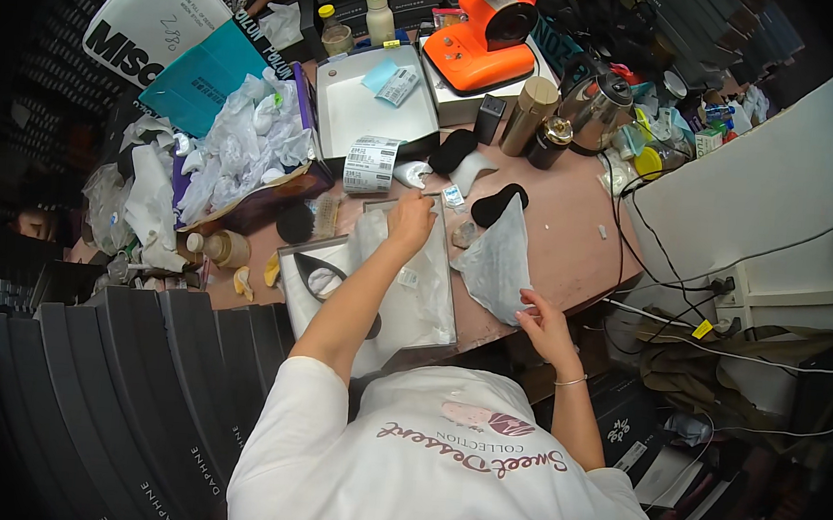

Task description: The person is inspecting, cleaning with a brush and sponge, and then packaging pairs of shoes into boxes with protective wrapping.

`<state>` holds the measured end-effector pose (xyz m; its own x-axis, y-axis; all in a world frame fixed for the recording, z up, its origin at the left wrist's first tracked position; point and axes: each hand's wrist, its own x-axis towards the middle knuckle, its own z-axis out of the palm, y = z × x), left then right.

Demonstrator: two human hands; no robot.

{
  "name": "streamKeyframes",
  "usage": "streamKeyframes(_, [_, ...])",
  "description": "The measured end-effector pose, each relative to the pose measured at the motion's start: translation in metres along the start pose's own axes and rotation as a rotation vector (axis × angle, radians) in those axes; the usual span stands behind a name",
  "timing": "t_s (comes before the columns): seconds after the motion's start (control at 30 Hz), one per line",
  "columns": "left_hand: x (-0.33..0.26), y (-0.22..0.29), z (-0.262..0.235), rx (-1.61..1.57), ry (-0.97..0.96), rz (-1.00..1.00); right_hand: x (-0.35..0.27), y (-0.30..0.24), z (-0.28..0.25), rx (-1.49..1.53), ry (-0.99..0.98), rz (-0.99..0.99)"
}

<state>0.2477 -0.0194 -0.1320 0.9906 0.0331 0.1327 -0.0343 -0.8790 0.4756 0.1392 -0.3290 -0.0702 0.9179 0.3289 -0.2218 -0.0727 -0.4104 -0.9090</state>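
Observation:
An open shoe box [450,306] lies at the table's near edge, with a black shoe [336,272] at its left and white tissue paper [424,294] spread over its right part. My left hand [409,223] reaches across the box to its far edge, fingers curled together; what they hold, if anything, is hidden. To the right of the box, a translucent white sheet or bag [495,266] lies on the table. My right hand [544,325] is at its near right edge, fingers apart. Just beyond the sheet is a black sole-shaped piece [500,206].
Crumpled white paper fills a purple-edged carton [303,107] on the left. A label roll [371,163] leans by a white tray [374,112]. An orange device [480,47], a flask [530,113] and a kettle [596,104] stand behind. Dark boxes [138,376] line the lower left; cables [673,259] hang right.

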Motion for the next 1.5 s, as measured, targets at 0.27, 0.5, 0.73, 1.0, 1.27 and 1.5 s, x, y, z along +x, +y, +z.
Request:
streamKeyframes(0.27, [-0.068, 0.094, 0.004, -0.586, -0.349, 0.135, -0.020, 0.029, -0.034, 0.094, 0.165, 0.046])
streamKeyframes(0.5, [-0.139, 0.177, -0.037, -0.814, -0.830, 0.647, 0.043, -0.045, -0.029, -0.014, 0.109, -0.093])
streamKeyframes(0.73, [-0.135, 0.093, -0.115, -0.691, -0.726, 0.251, 0.111, -0.021, 0.132, -0.927, -0.116, -0.610])
streamKeyframes(1.0, [-0.147, 0.051, -0.140, -0.592, 0.206, -0.198, 0.149, -0.142, 0.109, -0.119, -0.099, -0.486])
streamKeyframes(1.27, [-0.120, 0.036, -0.110, -1.554, 0.340, -0.590, 0.115, -0.165, 0.090, 0.104, -0.156, -0.520])
streamKeyframes(1.5, [-0.132, 0.044, -0.106, -1.442, 0.362, -0.588, 0.055, -0.122, 0.095, -0.067, -0.256, -0.444])
